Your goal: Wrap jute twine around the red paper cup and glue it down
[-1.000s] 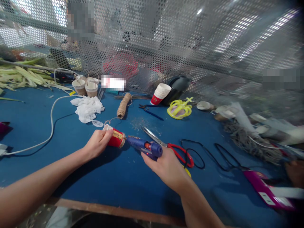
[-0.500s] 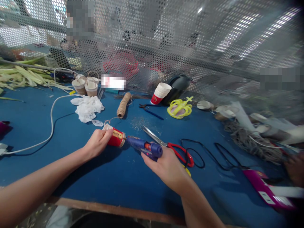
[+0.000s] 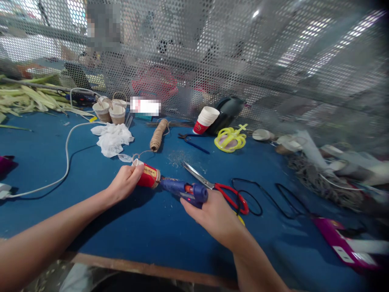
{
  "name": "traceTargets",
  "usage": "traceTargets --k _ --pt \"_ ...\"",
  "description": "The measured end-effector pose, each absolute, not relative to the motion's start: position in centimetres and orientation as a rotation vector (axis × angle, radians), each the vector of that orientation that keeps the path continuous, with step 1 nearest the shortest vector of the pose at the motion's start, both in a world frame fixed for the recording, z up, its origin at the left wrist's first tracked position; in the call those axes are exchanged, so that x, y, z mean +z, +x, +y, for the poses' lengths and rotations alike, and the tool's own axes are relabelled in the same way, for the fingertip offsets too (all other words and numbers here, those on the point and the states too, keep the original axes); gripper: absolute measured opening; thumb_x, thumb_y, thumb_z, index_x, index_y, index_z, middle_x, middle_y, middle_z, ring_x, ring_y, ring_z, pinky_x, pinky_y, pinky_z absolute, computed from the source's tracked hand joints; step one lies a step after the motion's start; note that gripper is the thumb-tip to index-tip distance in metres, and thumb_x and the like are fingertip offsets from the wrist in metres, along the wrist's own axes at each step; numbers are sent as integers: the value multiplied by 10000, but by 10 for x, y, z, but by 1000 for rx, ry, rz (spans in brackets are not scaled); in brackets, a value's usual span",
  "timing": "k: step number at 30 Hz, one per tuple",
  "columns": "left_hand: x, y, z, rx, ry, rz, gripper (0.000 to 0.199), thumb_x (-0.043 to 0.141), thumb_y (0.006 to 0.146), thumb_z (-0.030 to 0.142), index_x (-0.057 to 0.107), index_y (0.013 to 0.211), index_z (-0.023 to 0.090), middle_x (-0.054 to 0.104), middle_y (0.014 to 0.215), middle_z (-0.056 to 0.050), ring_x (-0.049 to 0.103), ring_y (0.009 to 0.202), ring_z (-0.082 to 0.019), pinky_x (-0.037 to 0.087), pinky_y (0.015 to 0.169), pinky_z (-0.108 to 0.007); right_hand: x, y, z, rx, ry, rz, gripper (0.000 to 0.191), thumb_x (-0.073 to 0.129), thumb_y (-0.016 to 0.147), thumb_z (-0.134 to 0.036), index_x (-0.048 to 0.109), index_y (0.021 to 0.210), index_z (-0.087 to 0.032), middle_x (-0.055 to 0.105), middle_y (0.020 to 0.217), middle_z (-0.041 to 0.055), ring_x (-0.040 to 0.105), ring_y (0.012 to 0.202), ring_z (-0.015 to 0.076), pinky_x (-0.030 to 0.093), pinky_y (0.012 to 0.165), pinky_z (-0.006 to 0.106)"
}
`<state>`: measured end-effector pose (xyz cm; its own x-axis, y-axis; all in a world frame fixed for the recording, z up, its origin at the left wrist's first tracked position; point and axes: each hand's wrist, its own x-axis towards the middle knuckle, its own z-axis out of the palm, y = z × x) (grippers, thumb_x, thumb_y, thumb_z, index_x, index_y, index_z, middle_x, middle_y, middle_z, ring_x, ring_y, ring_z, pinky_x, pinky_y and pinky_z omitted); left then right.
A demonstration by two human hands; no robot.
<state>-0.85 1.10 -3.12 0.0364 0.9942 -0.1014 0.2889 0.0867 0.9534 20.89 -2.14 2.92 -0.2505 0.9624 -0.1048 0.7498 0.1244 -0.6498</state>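
My left hand [image 3: 124,182] is closed round the rim end of a red paper cup [image 3: 148,176], which lies on its side with its base toward the right. Twine runs round the base edge of the cup. In my right hand [image 3: 214,215] is a blue glue gun [image 3: 185,190], its nozzle at the cup's base. Scissors with red handles [image 3: 229,194] lie just behind my right hand. A roll of twine [image 3: 158,136] lies beyond the cup, and a strand curves down from it to the cup.
White lace [image 3: 112,138] and twine-wrapped cups [image 3: 118,114] stand back left. Behind are pliers [image 3: 194,142], stacked cups [image 3: 206,119] and a yellow crown-shaped piece [image 3: 230,139]. At right are a purple power strip [image 3: 342,241] and black cord.
The glue gun's nozzle has dipped slightly lower along the cup's base. My left hand and the cup have hardly moved. At the far right edge, a person's hand has left the view.
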Motion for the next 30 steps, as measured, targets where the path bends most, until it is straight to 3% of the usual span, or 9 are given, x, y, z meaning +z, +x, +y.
traceTargets --k 7,14,18,24,30 --pt "-36 -11 10 1046 1406 1360 464 351 784 498 410 465 167 331 424 35 265 417 -79 213 403 -223 36 209 -15 1144 -1666 -1762 214 571 713 -376 506 638 -186 452 400 -51 430 350 94 375 374 224" --pt "-25 -13 -2 1262 1631 1264 425 351 818 400 402 464 171 388 444 20 303 423 -81 268 423 -217 33 231 7 1212 -1458 -1549 307 632 689 -434 610 698 -128 578 638 22 497 540 92 399 494 215" --pt "-22 -14 -5 1250 1675 1241 399 355 823 375 433 492 166 434 462 9 331 434 -91 295 449 -225 29 243 38 1348 -1495 -1435 313 637 682 -443 586 676 -135 509 559 -18 438 473 69 361 450 205" --pt "-21 -13 -7 1159 1627 1241 413 351 811 415 468 511 157 467 499 -9 363 473 -108 311 486 -237 14 251 92 1050 -1735 -1462 192 596 744 -258 541 605 -138 570 596 18 443 465 62 385 489 207" --pt "-20 -11 -8 1112 1675 1187 414 317 821 423 391 498 175 383 485 20 302 460 -90 268 463 -234 -8 252 114 728 -2015 -1522 321 552 783 -330 498 517 -157 525 478 43 491 467 128 374 502 261"
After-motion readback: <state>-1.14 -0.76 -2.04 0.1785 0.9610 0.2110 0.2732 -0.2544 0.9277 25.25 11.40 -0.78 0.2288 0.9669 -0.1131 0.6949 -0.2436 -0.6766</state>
